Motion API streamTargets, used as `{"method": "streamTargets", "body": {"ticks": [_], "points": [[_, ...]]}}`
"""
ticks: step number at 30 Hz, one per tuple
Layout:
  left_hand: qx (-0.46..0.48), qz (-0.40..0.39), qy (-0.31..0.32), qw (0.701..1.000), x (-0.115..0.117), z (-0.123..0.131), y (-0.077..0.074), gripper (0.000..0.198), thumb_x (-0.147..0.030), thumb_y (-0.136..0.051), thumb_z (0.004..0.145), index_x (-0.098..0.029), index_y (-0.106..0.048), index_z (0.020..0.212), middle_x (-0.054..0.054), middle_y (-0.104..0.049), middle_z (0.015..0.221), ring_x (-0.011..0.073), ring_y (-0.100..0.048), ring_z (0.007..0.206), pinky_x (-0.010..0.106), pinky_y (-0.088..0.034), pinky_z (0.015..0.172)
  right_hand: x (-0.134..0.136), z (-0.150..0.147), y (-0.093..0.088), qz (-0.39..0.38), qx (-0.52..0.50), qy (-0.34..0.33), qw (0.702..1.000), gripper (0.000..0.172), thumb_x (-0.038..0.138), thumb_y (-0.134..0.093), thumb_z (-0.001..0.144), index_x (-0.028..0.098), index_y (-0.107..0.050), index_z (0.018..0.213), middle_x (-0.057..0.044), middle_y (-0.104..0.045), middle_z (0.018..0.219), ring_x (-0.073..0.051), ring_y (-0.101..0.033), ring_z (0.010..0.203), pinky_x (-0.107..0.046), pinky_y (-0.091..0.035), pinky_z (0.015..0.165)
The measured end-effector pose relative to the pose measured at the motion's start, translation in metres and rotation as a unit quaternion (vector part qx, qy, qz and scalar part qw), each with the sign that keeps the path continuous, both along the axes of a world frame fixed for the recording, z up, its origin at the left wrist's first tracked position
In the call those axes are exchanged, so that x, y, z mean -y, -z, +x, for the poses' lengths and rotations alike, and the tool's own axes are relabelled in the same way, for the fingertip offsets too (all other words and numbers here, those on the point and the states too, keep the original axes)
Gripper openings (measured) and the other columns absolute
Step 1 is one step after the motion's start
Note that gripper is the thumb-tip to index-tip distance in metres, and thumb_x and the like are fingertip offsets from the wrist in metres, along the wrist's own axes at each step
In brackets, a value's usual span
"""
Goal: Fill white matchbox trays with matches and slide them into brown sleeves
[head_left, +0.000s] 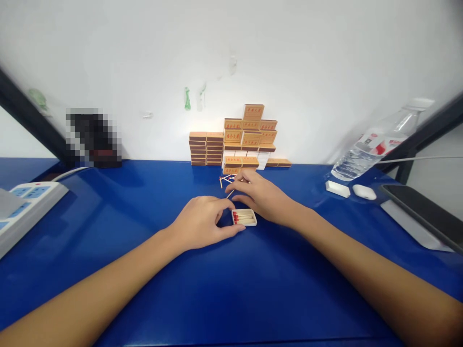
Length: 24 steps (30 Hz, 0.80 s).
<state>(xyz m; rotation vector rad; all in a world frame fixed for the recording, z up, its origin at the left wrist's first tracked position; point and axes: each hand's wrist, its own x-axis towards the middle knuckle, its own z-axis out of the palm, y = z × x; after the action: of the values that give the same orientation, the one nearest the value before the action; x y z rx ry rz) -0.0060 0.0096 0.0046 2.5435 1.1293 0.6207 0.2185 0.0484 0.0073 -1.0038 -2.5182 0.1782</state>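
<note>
A small open matchbox tray (245, 217) with several red-tipped matches lies on the blue table (224, 289). My left hand (203, 221) is curled beside it, thumb and fingers pinching the tray's left edge. My right hand (260, 195) reaches just past the tray, fingers pinched on a loose match (230, 193) among several scattered matches (227, 179). Stacks of orange matchboxes (241, 140) stand against the white wall behind them.
A white power strip (25, 205) lies at the left edge. At right are a tilted plastic water bottle (376, 147), a white block (337, 189), an earbud case (364, 192) and a dark phone (423, 212) on a white pad. A dark blurred object (93, 137) stands at the back left.
</note>
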Motion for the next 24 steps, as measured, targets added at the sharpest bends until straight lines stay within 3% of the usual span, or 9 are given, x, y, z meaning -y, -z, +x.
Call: {"method": "streamTargets", "body": {"ticks": [3,9,16,19,24], "points": [[-0.009,0.006,0.003,1.0,0.0,0.0,0.0,0.035,-0.055,-0.073,0.089,-0.022,-0.075,0.102,-0.005,-0.055,0.062,0.0126,-0.051,0.057,0.028,-0.032,0.059,-0.006,-0.004,0.0,-0.02,0.029,-0.01,0.999,0.011,0.02,-0.058,0.102,0.021,-0.069,0.103,-0.01,-0.057,0.11,-0.024,-0.055,0.106,-0.039,-0.048,0.093],[-0.025,0.01,-0.033,0.999,-0.003,-0.001,-0.002,0.033,-0.054,-0.072,0.09,-0.023,-0.075,0.101,-0.004,-0.057,0.064,0.0133,-0.052,0.059,0.028,-0.032,0.059,0.001,0.005,-0.007,-0.029,0.043,0.024,0.998,0.015,0.018,-0.052,0.102,0.019,-0.061,0.09,-0.011,-0.061,0.098,-0.027,-0.052,0.1,-0.04,-0.047,0.089],[-0.035,0.009,-0.084,0.996,-0.005,-0.002,-0.003,0.036,-0.057,-0.069,0.091,-0.022,-0.076,0.098,-0.003,-0.058,0.063,0.0147,-0.053,0.059,0.029,-0.031,0.059,0.007,0.018,-0.016,-0.014,-0.071,0.019,0.997,0.019,0.019,-0.048,0.104,0.022,-0.066,0.112,-0.01,-0.07,0.11,-0.026,-0.056,0.104,-0.041,-0.048,0.092],[-0.032,0.012,-0.082,0.996,-0.005,-0.002,-0.003,0.036,-0.057,-0.069,0.091,-0.022,-0.076,0.099,-0.003,-0.058,0.063,0.0146,-0.053,0.059,0.028,-0.031,0.059,0.012,0.012,-0.016,-0.012,-0.105,0.012,0.994,0.021,0.024,-0.052,0.105,0.022,-0.072,0.107,-0.008,-0.073,0.105,-0.024,-0.059,0.101,-0.04,-0.047,0.093],[-0.019,0.027,-0.101,0.994,-0.007,-0.002,-0.002,0.034,-0.056,-0.07,0.09,-0.022,-0.075,0.097,-0.004,-0.058,0.062,0.0142,-0.053,0.058,0.028,-0.031,0.059,0.019,0.0,-0.015,-0.152,-0.251,0.09,0.952,0.017,0.034,-0.066,0.097,0.021,-0.076,0.093,-0.004,-0.076,0.092,-0.018,-0.062,0.078,-0.032,-0.047,0.071]]}}
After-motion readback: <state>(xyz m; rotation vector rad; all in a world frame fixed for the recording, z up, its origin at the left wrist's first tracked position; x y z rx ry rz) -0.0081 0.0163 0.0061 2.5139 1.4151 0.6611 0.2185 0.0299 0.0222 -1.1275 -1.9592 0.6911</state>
